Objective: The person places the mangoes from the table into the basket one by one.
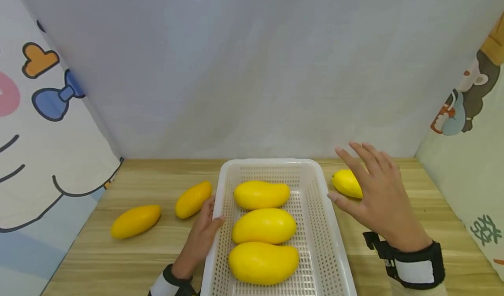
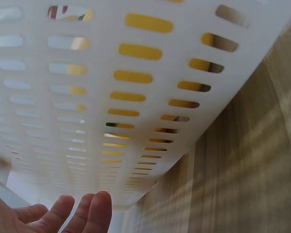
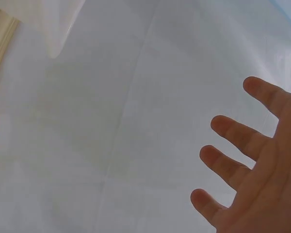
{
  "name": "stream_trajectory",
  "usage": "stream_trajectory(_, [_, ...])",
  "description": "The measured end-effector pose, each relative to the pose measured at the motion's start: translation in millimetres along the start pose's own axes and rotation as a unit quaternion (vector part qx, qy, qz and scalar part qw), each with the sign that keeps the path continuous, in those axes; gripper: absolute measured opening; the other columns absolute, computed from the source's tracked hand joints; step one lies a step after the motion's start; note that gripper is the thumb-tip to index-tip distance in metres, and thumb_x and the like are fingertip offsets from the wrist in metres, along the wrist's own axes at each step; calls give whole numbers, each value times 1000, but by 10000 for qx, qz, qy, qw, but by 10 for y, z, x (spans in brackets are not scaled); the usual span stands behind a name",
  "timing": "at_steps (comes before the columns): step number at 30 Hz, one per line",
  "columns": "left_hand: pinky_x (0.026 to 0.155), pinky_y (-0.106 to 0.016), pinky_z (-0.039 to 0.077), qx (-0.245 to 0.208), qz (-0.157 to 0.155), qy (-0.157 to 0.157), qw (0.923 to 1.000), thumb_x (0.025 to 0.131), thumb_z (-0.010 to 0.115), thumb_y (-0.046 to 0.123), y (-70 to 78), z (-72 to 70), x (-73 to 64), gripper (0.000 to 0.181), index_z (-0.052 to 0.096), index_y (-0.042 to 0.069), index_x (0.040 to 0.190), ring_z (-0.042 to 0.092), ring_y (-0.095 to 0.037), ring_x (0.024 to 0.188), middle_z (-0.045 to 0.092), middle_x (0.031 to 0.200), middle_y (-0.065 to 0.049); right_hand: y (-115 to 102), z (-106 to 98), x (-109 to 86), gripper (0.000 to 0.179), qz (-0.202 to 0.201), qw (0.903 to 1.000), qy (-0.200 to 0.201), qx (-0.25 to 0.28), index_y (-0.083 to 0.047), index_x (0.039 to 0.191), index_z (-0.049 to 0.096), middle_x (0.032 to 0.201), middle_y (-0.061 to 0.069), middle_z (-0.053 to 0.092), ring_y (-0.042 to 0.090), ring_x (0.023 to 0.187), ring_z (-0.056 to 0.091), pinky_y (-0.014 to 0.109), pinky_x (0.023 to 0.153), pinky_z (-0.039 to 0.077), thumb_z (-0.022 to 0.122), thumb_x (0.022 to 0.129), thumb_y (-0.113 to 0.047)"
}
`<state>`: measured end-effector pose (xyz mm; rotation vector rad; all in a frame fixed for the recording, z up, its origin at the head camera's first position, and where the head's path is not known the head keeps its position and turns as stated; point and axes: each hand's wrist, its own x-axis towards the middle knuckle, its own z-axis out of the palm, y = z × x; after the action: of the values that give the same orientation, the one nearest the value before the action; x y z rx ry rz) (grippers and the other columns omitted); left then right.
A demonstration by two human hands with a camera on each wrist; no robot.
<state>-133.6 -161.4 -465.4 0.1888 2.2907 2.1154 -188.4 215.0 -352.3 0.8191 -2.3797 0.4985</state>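
Observation:
A white perforated plastic basket (image 1: 342, 261) stands on the table, with three yellow mangoes (image 1: 264, 226) in a column inside it. My left hand (image 1: 201, 234) is at the basket's left side, its thumb by the rim and its fingers along the outer wall. In the left wrist view, those fingers (image 2: 101, 208) look mostly straight beside the slotted wall. To the right of the basket, my right hand (image 1: 379, 195) is raised with fingers spread and nothing held. Behind it lies another mango (image 1: 346, 183), partly hidden by the hand.
Two more mangoes lie on the wooden table (image 1: 98, 269) left of the basket, one mango (image 1: 193, 199) near my left hand and another mango (image 1: 135, 221) farther left. A pale back wall (image 1: 256, 77) and printed side panels (image 1: 35, 156) enclose the table.

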Motion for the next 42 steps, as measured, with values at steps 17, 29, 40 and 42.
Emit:
stream_trajectory(17, [102,-48,46,-25,109,-26,9999,103,40,3,-11,3,-6,57,20,2,156,42,-44,135,35,152,-26,594,143,-100,86,795,9963,-311,-2,-16,153,45,150,25,44,45,138,35,70,102,26,79,79,-44])
stream_trajectory(29, [101,-49,46,18,50,6,10000,103,41,3,2,6,-7,57,20,3,156,43,-44,134,36,152,-26,857,379,-200,88,1434,9857,-887,34,-16,155,41,152,28,39,54,135,34,77,98,23,77,84,-50])
stream_trajectory(40, [101,-48,47,70,29,4,10000,102,41,3,7,-1,-3,58,20,0,156,43,-44,134,36,152,-27,1056,628,-291,88,1886,9684,-1628,-75,-8,152,42,150,32,39,57,133,34,79,97,25,70,86,-60])
stream_trajectory(42, [102,-49,46,83,16,8,10000,102,41,3,8,2,-6,58,20,1,156,43,-43,135,36,152,-26,1080,667,-320,88,1981,9629,-1830,-48,-8,151,42,150,31,38,57,133,33,78,97,25,69,86,-61])
